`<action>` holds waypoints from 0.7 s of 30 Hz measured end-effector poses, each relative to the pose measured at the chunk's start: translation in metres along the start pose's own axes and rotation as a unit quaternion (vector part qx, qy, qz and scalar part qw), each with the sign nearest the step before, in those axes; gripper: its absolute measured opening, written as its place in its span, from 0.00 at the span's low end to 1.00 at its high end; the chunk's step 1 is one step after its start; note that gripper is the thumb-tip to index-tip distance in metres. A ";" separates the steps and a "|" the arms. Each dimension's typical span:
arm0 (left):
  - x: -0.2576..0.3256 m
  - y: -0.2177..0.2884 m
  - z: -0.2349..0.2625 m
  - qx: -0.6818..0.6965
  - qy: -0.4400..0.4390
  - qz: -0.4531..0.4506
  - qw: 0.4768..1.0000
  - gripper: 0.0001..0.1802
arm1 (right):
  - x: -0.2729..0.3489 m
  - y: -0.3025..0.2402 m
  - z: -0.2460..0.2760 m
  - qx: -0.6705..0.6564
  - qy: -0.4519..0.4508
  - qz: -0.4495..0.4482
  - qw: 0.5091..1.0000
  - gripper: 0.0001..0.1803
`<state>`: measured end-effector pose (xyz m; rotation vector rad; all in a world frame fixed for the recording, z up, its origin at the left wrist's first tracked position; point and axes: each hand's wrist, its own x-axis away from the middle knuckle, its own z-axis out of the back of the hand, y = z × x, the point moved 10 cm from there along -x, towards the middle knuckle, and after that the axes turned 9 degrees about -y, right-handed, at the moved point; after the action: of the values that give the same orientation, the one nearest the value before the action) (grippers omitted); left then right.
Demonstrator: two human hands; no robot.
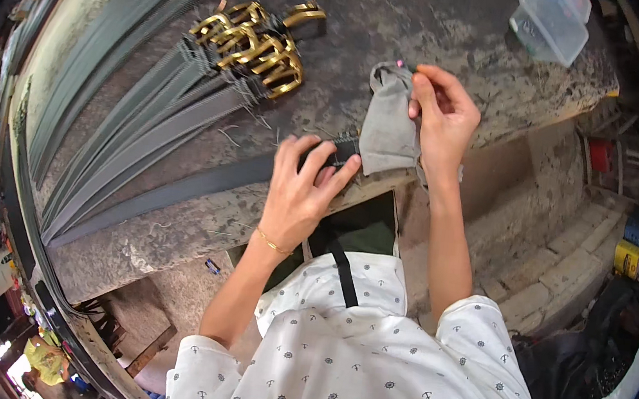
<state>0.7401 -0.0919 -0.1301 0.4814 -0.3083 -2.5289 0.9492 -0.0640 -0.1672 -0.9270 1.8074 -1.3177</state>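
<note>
Dark table [434, 23] holds gold buckles [252, 44] at eleven o'clock; left hand [300, 193], fingers wide, presses a strap [219, 182]; right hand [448, 118] pinches grey cloth [386, 132].

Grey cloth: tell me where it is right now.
In the head view, the grey cloth is right of centre, in the upper half, at the near edge of the table, between the left hand and the right hand.

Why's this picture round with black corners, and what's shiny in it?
Head view: the wide fisheye lens leaves black corners and bends straight edges near the rim; head view: light glints off the gold buckles, while the gray cloth looks dull.
</note>
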 end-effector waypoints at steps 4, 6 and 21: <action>0.002 -0.009 0.025 0.034 0.025 0.061 0.997 0.28 | -0.004 0.005 0.000 -0.011 -0.029 0.000 1.000 0.09; 0.004 -0.014 0.039 0.017 0.050 0.065 0.996 0.26 | 0.000 0.001 -0.005 0.031 -0.017 0.003 0.999 0.09; 0.021 -0.054 0.089 -0.044 0.008 0.118 0.992 0.22 | 0.003 -0.034 -0.128 0.347 -0.179 0.036 0.920 0.12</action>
<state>0.6626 -0.0480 -0.0721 0.4067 -0.2325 -2.2966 0.8429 -0.0158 -0.1054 -0.6363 0.9666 -1.4747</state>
